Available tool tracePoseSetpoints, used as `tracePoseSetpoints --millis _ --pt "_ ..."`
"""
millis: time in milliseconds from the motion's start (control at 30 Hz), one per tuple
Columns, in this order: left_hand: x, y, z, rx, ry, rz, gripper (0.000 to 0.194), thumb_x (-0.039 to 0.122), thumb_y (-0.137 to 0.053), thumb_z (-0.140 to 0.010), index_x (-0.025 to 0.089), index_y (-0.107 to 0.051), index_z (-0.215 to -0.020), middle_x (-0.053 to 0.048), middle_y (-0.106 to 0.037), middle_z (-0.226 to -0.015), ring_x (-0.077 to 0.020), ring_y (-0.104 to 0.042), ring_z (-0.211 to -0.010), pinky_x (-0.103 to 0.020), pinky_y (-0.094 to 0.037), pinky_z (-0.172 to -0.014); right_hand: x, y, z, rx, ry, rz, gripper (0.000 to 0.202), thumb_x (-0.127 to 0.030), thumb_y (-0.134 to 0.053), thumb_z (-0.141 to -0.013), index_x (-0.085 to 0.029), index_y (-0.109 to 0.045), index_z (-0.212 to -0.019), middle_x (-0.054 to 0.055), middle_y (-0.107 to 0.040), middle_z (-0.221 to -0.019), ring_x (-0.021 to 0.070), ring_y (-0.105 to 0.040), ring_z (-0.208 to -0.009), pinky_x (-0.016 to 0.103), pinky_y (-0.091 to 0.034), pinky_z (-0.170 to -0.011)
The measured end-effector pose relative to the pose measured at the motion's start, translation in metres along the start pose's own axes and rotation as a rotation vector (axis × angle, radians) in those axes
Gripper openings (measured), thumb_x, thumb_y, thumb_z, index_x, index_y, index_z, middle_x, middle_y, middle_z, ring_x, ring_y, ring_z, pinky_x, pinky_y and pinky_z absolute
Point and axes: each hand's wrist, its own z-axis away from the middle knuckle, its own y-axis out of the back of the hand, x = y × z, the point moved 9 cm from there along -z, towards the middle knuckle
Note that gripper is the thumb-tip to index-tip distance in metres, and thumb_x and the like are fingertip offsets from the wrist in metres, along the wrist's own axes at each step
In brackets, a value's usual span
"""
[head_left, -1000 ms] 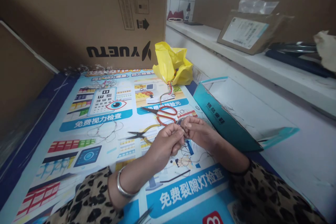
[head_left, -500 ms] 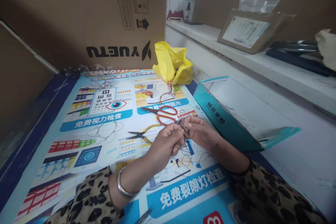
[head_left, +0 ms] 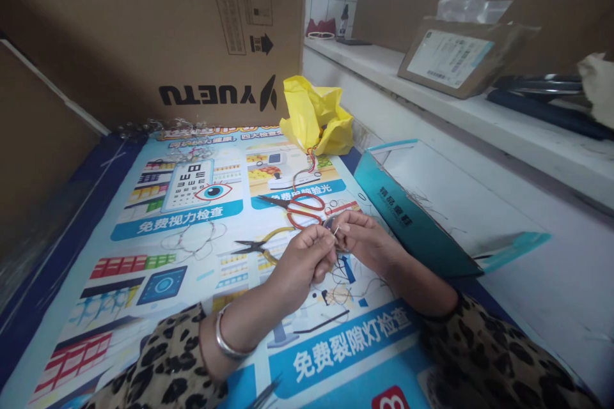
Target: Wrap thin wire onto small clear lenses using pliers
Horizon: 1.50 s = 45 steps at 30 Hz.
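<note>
- The 2 hands meet above the printed poster mat (head_left: 182, 204), fingertips touching, around a small metal wire piece (head_left: 337, 230) with thin wire trailing below it.
- To my eye, this fiddly pinching goes best with both wrists low and steady, the piece turned by the fingertips alone, and the trailing wire kept off the loose strands on the mat.
- The left hand (head_left: 302, 262) is closed to a fine pinch, thumb and forefinger pressed on the near-left end of the piece; a silver bangle (head_left: 224, 340) sits on that wrist.
- The right hand (head_left: 367, 239) is likewise closed, its fingertips nipping the far-right side of the same piece; the other fingers curl under.
- The piece sits between the 2 pinches, raised off the mat, just near of the red-handled scissors (head_left: 300, 208).
- Yellow-handled pliers (head_left: 256, 244) lie to the left; a yellow bag (head_left: 314, 115) lies farther off, and a teal box (head_left: 407, 211) stands open to the right.
</note>
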Motion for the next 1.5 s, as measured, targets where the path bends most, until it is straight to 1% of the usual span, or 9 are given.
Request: tracePoseSetpoints --millis 333,533,633,700,800,933,1100,1267,1500 --pt "-0.001 0.001 -0.001 0.016 0.005 -0.023 0.021 0.032 -0.050 -0.084 0.016 -0.044 -0.073 0.004 -0.049 -0.060 -0.0008 -0.028 -0.038 -0.018 -0.015 -0.037 -0.004 0.000 0.001 0.019 0.027 0.037 0.011 -0.026 -0.060 -0.078 -0.017 -0.056 -0.073 -0.003 -0.053 -0.063 0.0077 -0.044 -0.056 0.023 -0.033 -0.055" --pt "0.001 0.002 0.000 0.034 0.019 -0.011 0.021 0.033 -0.049 -0.084 0.016 -0.044 -0.072 0.005 -0.047 -0.058 -0.0007 -0.027 -0.037 -0.017 -0.015 -0.037 -0.017 0.004 0.006 0.139 0.130 0.277 0.011 -0.028 -0.061 -0.077 -0.018 -0.058 -0.072 -0.003 -0.052 -0.063 0.0083 -0.044 -0.057 0.023 -0.035 -0.054" --pt "0.001 0.000 0.001 0.021 0.040 0.000 0.023 0.034 -0.049 -0.085 0.016 -0.044 -0.071 0.007 -0.043 -0.052 -0.0007 -0.025 -0.035 -0.017 -0.013 -0.036 -0.023 0.001 0.008 0.147 0.180 0.393 0.011 -0.028 -0.062 -0.076 -0.019 -0.059 -0.072 -0.003 -0.052 -0.064 0.0086 -0.044 -0.058 0.023 -0.035 -0.054" --pt "0.001 -0.001 0.001 0.016 0.042 0.009 0.023 0.034 -0.049 -0.084 0.016 -0.043 -0.071 0.007 -0.043 -0.051 -0.0006 -0.025 -0.035 -0.017 -0.013 -0.036 -0.022 0.001 0.009 0.147 0.179 0.386 0.011 -0.028 -0.062 -0.076 -0.019 -0.059 -0.073 -0.003 -0.052 -0.063 0.0085 -0.044 -0.057 0.023 -0.035 -0.053" --pt "0.001 0.000 0.001 0.016 0.024 0.013 0.021 0.033 -0.050 -0.084 0.016 -0.044 -0.072 0.006 -0.047 -0.055 -0.0002 -0.026 -0.036 -0.016 -0.013 -0.036 -0.018 0.004 0.008 0.153 0.155 0.282 0.011 -0.028 -0.061 -0.077 -0.018 -0.057 -0.073 -0.003 -0.051 -0.062 0.0083 -0.044 -0.056 0.023 -0.035 -0.054" --pt "0.000 0.001 0.000 0.006 0.010 0.004 0.021 0.033 -0.051 -0.084 0.016 -0.044 -0.073 0.005 -0.049 -0.059 0.0000 -0.028 -0.037 -0.016 -0.014 -0.037 -0.012 0.000 0.005 0.108 0.095 0.175 0.012 -0.029 -0.058 -0.079 -0.018 -0.055 -0.073 -0.004 -0.049 -0.059 0.0085 -0.043 -0.055 0.023 -0.034 -0.054" --pt "-0.001 0.001 0.000 0.006 0.010 0.003 0.021 0.033 -0.051 -0.084 0.016 -0.044 -0.073 0.005 -0.049 -0.058 0.0000 -0.028 -0.038 -0.016 -0.014 -0.037 -0.010 -0.003 0.005 0.083 0.063 0.128 0.014 -0.029 -0.059 -0.078 -0.018 -0.054 -0.071 -0.004 -0.048 -0.060 0.0080 -0.042 -0.055 0.023 -0.033 -0.054" --pt "-0.001 0.002 -0.001 0.019 0.010 0.000 0.021 0.033 -0.051 -0.084 0.016 -0.044 -0.073 0.006 -0.049 -0.058 -0.0001 -0.027 -0.037 -0.016 -0.014 -0.037 -0.008 0.000 0.005 0.099 0.070 0.173 0.014 -0.029 -0.060 -0.078 -0.018 -0.055 -0.072 -0.004 -0.048 -0.059 0.0078 -0.041 -0.054 0.023 -0.034 -0.052" --pt "0.002 0.002 0.000 0.028 0.010 0.007 0.024 0.039 -0.048 -0.085 0.018 -0.041 -0.075 0.007 -0.045 -0.056 -0.0008 -0.024 -0.036 -0.016 -0.014 -0.035 -0.021 -0.007 0.010 0.106 0.173 0.408 0.012 -0.030 -0.061 -0.077 -0.018 -0.059 -0.074 -0.003 -0.055 -0.062 0.0080 -0.047 -0.057 0.022 -0.038 -0.053"
